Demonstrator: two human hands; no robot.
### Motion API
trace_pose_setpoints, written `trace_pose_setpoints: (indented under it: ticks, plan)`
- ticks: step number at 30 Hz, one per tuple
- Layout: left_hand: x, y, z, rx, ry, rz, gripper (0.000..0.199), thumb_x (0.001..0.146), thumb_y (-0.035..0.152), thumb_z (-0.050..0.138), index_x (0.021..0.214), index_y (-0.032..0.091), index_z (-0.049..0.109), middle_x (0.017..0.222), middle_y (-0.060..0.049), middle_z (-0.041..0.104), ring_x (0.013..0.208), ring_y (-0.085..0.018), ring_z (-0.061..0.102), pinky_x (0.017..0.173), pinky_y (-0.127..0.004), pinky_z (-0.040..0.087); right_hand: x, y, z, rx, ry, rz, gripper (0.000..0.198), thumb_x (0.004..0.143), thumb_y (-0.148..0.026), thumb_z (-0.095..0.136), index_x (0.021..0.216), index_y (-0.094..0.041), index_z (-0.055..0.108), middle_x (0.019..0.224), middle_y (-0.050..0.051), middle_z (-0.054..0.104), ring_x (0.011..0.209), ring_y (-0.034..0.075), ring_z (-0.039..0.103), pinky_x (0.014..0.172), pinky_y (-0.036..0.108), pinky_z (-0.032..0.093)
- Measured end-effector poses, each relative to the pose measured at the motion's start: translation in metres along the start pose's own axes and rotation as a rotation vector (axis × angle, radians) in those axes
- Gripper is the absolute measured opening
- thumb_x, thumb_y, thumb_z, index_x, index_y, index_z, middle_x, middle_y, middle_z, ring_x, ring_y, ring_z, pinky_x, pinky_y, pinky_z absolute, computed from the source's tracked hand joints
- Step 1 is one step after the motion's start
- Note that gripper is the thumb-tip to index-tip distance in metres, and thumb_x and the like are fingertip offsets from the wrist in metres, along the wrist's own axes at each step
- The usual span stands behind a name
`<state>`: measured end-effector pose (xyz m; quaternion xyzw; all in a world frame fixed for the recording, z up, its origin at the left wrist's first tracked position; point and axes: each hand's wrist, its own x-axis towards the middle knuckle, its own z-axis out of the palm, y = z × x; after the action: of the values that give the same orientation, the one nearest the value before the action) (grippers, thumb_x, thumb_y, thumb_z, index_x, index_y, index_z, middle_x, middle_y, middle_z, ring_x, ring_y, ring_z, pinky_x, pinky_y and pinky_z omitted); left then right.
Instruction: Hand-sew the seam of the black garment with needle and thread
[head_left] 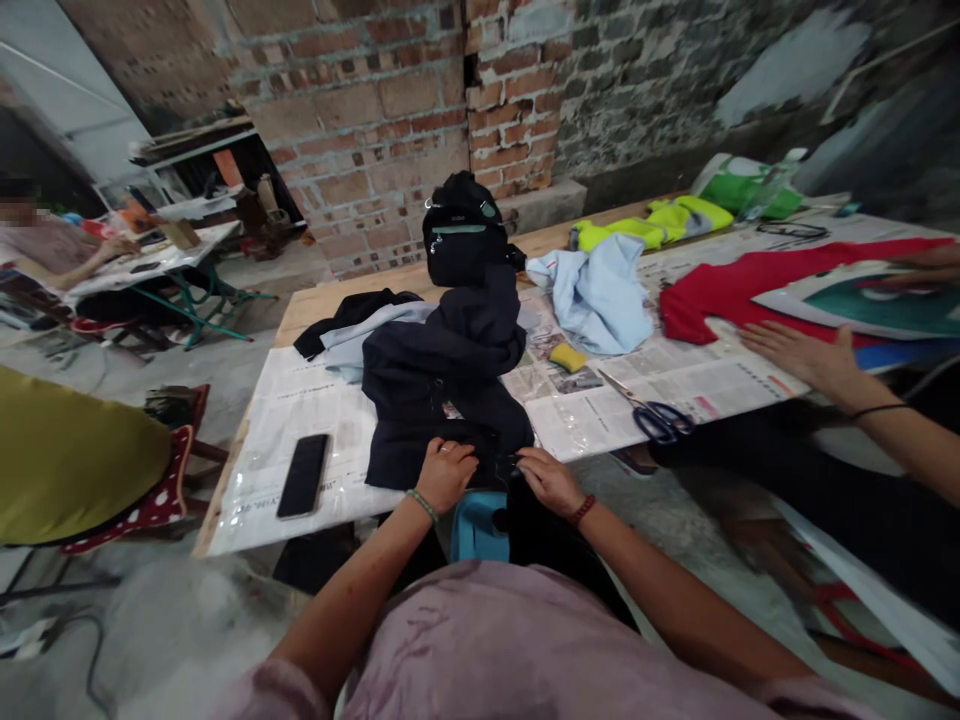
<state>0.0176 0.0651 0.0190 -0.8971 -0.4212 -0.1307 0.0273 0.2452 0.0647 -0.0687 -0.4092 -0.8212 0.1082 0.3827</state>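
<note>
A dark navy garment [405, 400] lies rumpled on the newspaper-covered table, its near edge at the table's front. My left hand [448, 470], with a green bead bracelet, has its fingers curled on that edge. Close by, my right hand [551, 478], wearing a dark red bracelet, pinches the garment's right corner. To the left of the garment lies a black phone [303, 475]. A pale grey cloth [352, 345] and a black cloth [360, 315] stick out from beneath it. Beyond stands a black backpack [465, 240].
Right of the garment are a yellow sponge [568, 358], scissors [652, 415], a light blue garment [596, 295] and a neon yellow vest [660, 222]. At the right, a co-worker's hands work an iron [862, 300] over red cloth [720, 285]. A stool [180, 470] stands left.
</note>
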Motion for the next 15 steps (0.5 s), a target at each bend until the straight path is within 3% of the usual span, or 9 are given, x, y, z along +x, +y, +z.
trace_pose_setpoints:
  ticks: [9,15]
  plan:
    - [0.006,-0.0033,-0.0002,-0.061,-0.08,0.03,0.016,0.08,0.027,0.049,0.089,0.025,0.061,0.103,-0.001,0.061,0.087,-0.017,0.052,0.083,-0.04,0.026,0.0019,-0.002,-0.0024,0.021,0.004,0.001,0.018,0.081,-0.013,0.042,0.086,-0.019,0.058,0.097,0.008,0.057,0.093,0.017,0.052,0.082,0.036,0.047]
    - [0.0081,-0.0041,-0.0043,0.016,-0.143,-0.05,0.017,0.079,0.03,0.049,0.079,0.019,0.063,0.084,-0.006,0.064,0.081,-0.019,0.052,0.08,-0.04,0.026,0.0034,-0.0039,-0.0051,0.028,0.01,0.001,0.018,0.081,-0.014,0.042,0.085,-0.018,0.058,0.096,0.008,0.057,0.092,0.017,0.053,0.082,0.036,0.047]
